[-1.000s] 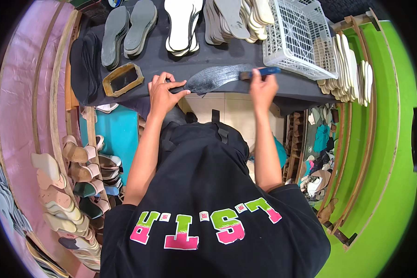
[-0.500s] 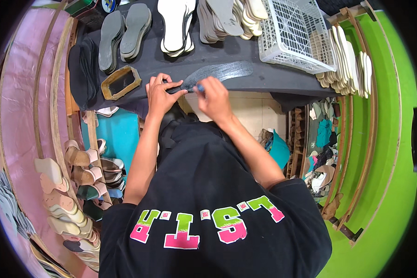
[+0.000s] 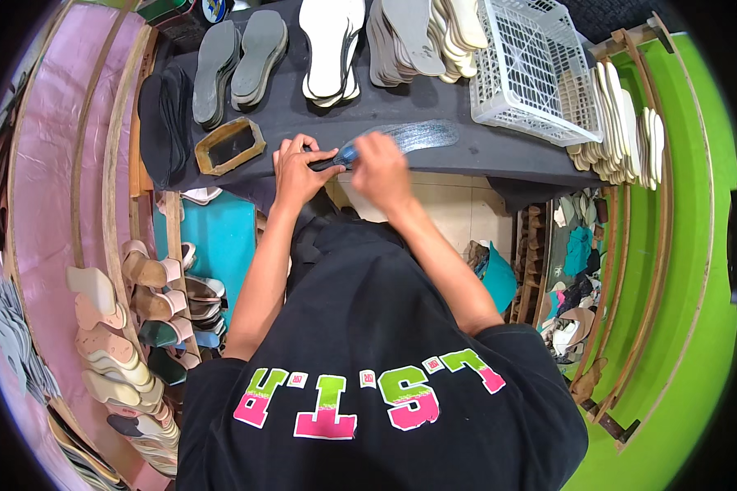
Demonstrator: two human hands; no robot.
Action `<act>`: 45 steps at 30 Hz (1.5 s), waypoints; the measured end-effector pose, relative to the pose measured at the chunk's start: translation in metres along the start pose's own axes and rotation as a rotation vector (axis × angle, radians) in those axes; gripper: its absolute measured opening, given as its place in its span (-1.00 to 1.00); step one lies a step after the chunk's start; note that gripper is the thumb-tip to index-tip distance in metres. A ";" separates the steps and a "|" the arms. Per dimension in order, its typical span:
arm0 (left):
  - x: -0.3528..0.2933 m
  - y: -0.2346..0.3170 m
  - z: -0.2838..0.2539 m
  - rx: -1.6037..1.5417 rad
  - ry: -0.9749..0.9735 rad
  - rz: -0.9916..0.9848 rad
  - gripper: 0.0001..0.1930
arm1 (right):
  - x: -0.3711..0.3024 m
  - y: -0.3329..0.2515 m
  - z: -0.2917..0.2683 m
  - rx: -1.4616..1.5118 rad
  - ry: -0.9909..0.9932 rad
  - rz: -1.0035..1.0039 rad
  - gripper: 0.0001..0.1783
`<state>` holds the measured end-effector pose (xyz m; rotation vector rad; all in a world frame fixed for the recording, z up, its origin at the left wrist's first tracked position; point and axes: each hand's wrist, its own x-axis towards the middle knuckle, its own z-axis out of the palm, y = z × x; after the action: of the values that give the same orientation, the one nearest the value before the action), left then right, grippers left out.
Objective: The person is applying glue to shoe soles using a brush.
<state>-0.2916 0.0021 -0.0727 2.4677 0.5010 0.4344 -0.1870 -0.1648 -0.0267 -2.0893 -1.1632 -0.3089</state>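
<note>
A long black shoe sole [image 3: 430, 133] lies at the table's near edge, its surface wet and shiny with streaks. My left hand [image 3: 299, 173] pinches the sole's left end between thumb and fingers. Closed round a small blue brush [image 3: 349, 155], my right hand [image 3: 381, 173] is over the left half of the sole and is smeared by motion. Only the brush's blue part shows, close to my left fingertips; the rest is hidden in the hand. An angular tan-rimmed tray [image 3: 259, 149] with a dark inside sits left of my left hand.
Grey sole stacks [image 3: 215, 74], white ones [image 3: 329, 53] and cream ones [image 3: 463, 37] line the dark-covered table [image 3: 303, 117]. A white plastic crate [image 3: 520, 129] stands at the right beside more cream soles [image 3: 610, 123]. Black pieces [image 3: 164, 127] lie at the left edge. Wooden racks flank me.
My right hand has moved the brush slightly left along the sole, toward my left fingers. My left hand keeps its hold on the end. The whole view has shifted slightly.
</note>
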 end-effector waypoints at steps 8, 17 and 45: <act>-0.001 0.004 -0.001 0.006 0.012 0.004 -0.57 | 0.016 0.096 -0.054 0.071 0.285 0.582 -0.72; 0.000 0.001 0.001 -0.020 -0.002 -0.030 -0.57 | -0.005 0.033 -0.011 -0.008 0.067 0.108 -0.79; -0.001 0.005 0.001 -0.009 0.006 -0.029 -0.58 | -0.021 0.137 -0.075 0.120 0.402 0.665 -0.77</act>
<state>-0.2909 -0.0022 -0.0707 2.4482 0.5353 0.4311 -0.0774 -0.2763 -0.0481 -2.0504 -0.2197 -0.3070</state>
